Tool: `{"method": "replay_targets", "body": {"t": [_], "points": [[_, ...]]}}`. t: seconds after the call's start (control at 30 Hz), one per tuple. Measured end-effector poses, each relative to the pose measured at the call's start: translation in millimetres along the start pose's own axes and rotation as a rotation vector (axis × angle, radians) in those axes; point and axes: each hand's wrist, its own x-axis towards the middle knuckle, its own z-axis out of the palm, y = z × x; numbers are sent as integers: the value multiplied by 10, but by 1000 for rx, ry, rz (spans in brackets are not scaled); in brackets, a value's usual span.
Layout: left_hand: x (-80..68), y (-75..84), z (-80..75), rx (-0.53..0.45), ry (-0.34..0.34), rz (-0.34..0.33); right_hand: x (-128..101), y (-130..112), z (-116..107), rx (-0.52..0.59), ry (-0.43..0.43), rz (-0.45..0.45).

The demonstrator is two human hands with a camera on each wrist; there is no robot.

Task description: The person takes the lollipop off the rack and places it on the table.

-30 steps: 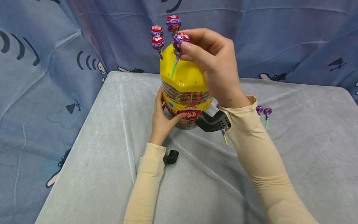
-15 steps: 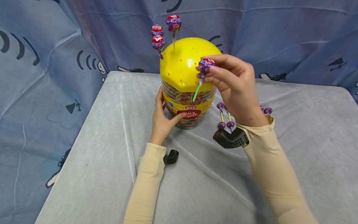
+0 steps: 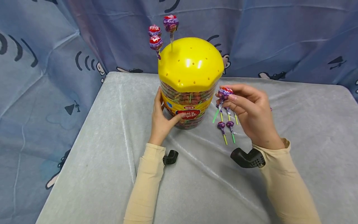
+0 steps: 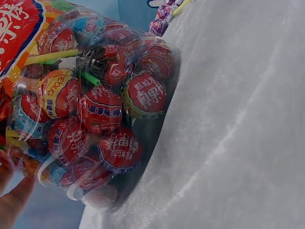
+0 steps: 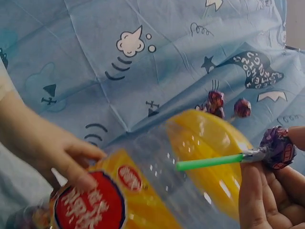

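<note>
A clear plastic jar (image 3: 190, 107) full of lollipops stands upright, topped by a yellow domed lid (image 3: 193, 62) with small holes. Three wrapped lollipops (image 3: 171, 23) rise from holes at the lid's back left. My left hand (image 3: 162, 119) holds the jar's left side, its thumb across the label. To the right of the jar, my right hand (image 3: 251, 110) pinches a purple-and-red lollipop (image 3: 225, 93) by its wrapped head. In the right wrist view, the green stick (image 5: 209, 162) of that lollipop points away from the fingers, overlapping the jar.
Several purple lollipops (image 3: 230, 124) lie in rows on the grey cloth-covered table (image 3: 201, 186), just below and partly behind my right hand. A blue patterned curtain (image 3: 279, 37) hangs behind and along the left.
My right hand has moved from over the lid down and to the right, carrying the lollipop along. The left hand stays on the jar; more of the lid shows.
</note>
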Motion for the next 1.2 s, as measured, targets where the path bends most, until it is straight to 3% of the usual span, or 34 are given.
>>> {"method": "replay_targets", "body": {"t": [0.47,0.9,1.2], "points": [[2,8,1,3,1,-6,-224,108,-390,20,80,46],[1,-5,-5,3,3,-13,-432,179,-750,-47,126,163],[3,-6,3,2,2,-2,-545,275,-1004,-25,177,232]]}}
